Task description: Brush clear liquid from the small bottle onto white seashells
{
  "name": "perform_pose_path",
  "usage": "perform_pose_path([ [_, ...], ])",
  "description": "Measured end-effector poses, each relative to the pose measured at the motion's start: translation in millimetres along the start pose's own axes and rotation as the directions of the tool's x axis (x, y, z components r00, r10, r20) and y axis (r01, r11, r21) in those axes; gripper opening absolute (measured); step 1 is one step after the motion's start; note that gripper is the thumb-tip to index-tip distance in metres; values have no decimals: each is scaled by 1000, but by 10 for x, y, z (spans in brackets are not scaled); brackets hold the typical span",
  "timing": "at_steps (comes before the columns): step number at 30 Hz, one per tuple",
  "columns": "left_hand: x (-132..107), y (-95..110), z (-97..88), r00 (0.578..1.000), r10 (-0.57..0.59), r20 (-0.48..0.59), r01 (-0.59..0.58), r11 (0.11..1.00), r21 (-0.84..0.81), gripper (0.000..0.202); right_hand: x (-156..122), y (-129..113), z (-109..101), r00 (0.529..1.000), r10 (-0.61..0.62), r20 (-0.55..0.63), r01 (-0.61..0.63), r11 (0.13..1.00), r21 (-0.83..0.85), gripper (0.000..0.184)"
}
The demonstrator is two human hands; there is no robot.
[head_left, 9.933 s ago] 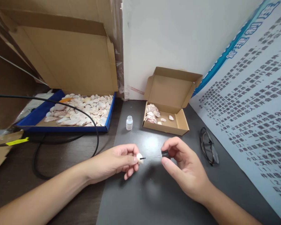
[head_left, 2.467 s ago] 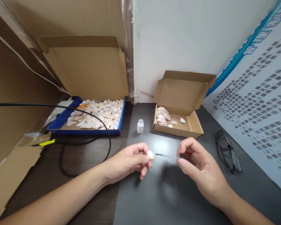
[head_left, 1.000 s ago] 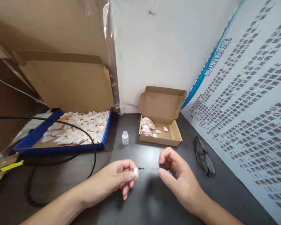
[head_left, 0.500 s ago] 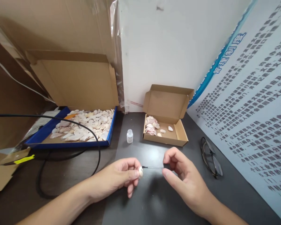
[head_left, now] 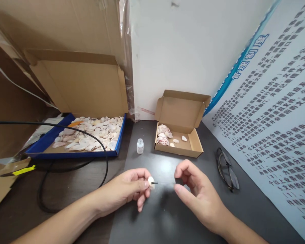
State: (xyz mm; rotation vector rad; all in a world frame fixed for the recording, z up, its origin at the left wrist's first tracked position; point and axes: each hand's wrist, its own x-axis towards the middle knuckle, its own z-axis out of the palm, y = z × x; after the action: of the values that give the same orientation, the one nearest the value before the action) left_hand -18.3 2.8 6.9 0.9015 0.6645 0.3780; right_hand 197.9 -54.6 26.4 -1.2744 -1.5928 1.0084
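My left hand (head_left: 132, 187) pinches a small white seashell (head_left: 151, 184) between thumb and forefinger. From the right, my right hand (head_left: 197, 196) holds a thin brush with a dark tip (head_left: 155, 183) and a faint, see-through stem. The brush tip overlaps the face of the shell in the head view; whether it touches cannot be made out. Something dark, perhaps the brush's cap (head_left: 178, 182), shows between my right thumb and forefinger. Beyond my hands a small clear bottle (head_left: 140, 147) with a label stands upright and uncapped on the dark table.
At the back left, a blue-edged box (head_left: 119, 145) holds many pale shells. A small cardboard box (head_left: 200, 149) with several shells stands open at the back right. Eyeglasses (head_left: 227, 169) lie at right. A black cable (head_left: 107, 162) loops at left, and a printed poster (head_left: 269, 112) borders the right.
The brush's dark tip has moved left over the shell, whose pale face is turned more toward the camera. My right hand has shifted slightly left. The view has tilted a little.
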Motion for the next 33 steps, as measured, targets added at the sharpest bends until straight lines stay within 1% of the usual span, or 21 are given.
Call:
perform_pose_path([
  [3,-2,1,0,1000,5,-1,-5,1000,-14,34,-7,2,-2,1000,-5,-3,5,999,-44,11],
  [5,-1,-3,-5,1000,5,-2,-5,1000,-14,33,-10,3,-2,1000,-8,-25,7,1000,-24,10],
  [7,-1,-8,-10,1000,1,-1,-1,1000,-15,33,-6,2,2,1000,-4,-11,4,1000,-6,8],
  [9,-2,-8,-12,1000,2,-3,-2,1000,-20,33,4,0,6,1000,16,-1,-16,999,-47,9],
  [11,-6,-3,-10,1000,3,-4,-3,1000,-20,33,14,-1,6,999,26,-26,-28,997,-76,11],
  [13,-11,6,-6,1000,2,-6,-3,1000,-19,32,16,-1,1,999,7,-41,-8,999,-36,10],
  [15,-14,15,0,1000,0,-3,0,1000,-24,32,9,2,-7,1000,-10,-19,10,1000,-1,8],
  [18,-15,24,8,1000,5,-3,-5,999,-34,32,-9,10,-12,1000,-14,12,14,999,-45,11],
  [23,-14,31,15,1000,11,-15,-12,999,-49,33,-20,17,3,997,-72,14,72,997,-24,10],
  [26,-11,35,11,1000,7,-17,-8,998,-56,33,-13,10,14,999,-53,5,53,994,-95,12],
  [30,-8,32,6,1000,6,-28,-8,998,-66,34,-19,-1,17,998,-68,14,69,996,-55,11],
  [33,-12,28,10,1000,7,-28,-8,998,-61,34,-31,-3,18,998,-46,39,50,993,-110,13],
])
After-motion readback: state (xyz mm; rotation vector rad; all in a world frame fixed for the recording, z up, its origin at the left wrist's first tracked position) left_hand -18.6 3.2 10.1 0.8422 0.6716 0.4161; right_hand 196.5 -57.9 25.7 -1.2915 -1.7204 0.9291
